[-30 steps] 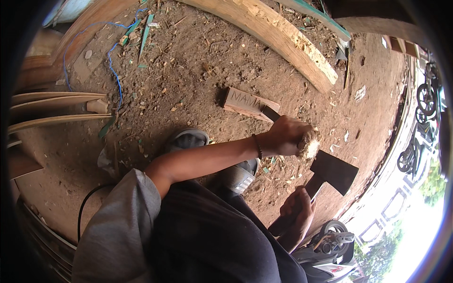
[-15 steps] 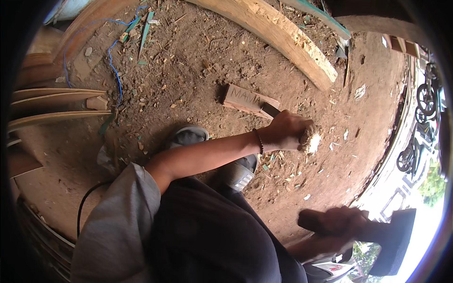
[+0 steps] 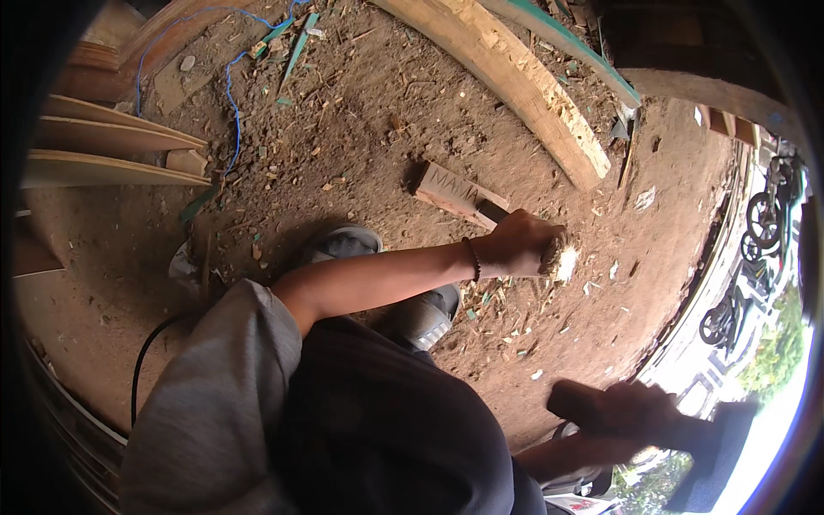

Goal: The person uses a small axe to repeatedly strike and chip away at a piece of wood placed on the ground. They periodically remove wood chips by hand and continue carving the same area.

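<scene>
The left hand has its grip wrapped round the handle of a chisel. The blade runs out past the far side of that grip and slants down to the right part of a small wood block, which lies on the bare ground just beyond and to the left of the grip. A firm hold like this probably serves to keep the edge set at one spot and one angle. The handle's frayed, pale end is left sticking out to the right of the grip, seemingly so that it can be struck without the fingers being in the way.

The right hand is well apart, to the right of the left grip and nearer the body. Its own grip is closed round the handle of a hatchet, whose broad dark head points outward, somewhat blurred; the handle's butt shows on the inner side of the grip. Holding it midway likely gives control over the heavy head.

Nothing visible clamps the block, so the ground and the chisel's pressure seem to steady it. The shoes stand left of the left grip, closer in, apart from the blade. Wood chips lie just below that grip.
</scene>
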{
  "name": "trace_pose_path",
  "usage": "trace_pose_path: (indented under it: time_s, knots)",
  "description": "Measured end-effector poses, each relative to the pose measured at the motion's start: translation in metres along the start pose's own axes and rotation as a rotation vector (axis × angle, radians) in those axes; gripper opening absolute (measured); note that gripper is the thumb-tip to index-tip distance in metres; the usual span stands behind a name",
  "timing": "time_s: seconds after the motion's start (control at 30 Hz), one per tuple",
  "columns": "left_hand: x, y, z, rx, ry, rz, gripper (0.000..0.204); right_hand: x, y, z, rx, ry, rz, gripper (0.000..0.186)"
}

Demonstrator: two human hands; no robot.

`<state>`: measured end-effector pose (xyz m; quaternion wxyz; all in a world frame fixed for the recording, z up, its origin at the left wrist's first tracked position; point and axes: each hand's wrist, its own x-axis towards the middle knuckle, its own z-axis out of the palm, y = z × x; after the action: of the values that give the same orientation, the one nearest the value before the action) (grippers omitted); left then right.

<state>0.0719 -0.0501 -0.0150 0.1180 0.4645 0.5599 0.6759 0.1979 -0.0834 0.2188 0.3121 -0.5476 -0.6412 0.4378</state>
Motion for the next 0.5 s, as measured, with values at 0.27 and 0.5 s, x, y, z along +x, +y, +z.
trace_pose_path:
  time_s: [0.27,0.5]
  knots:
    - [0.005,-0.004,-0.003,-0.088,-0.065,-0.006,0.019,0.014,0.006,0.007,-0.187,-0.315,0.335,0.013]
    - [-0.002,-0.003,0.005,-0.050,-0.100,-0.079,0.017,0.007,-0.025,0.002,0.048,0.134,0.094,0.021]
